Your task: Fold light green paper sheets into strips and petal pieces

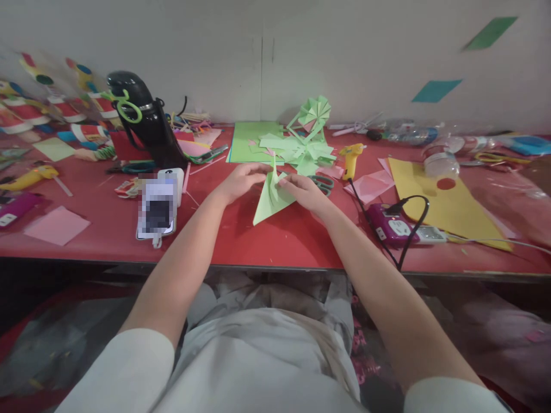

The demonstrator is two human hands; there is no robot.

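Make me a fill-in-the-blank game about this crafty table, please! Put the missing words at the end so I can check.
1. The left hand and the right hand hold folded paper whose colour is ____.
2. The tabletop under it is coloured ____.
3. Of the two hands, the one nearer the phone is the ____ one.
4. The glue gun near the right hand has a body coloured ____.

Missing words: green; red; left; yellow.

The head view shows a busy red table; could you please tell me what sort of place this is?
It looks like a handicraft workspace, perhaps a craft room: a folded green sheet, a yellow glue gun and scissors are all in view.
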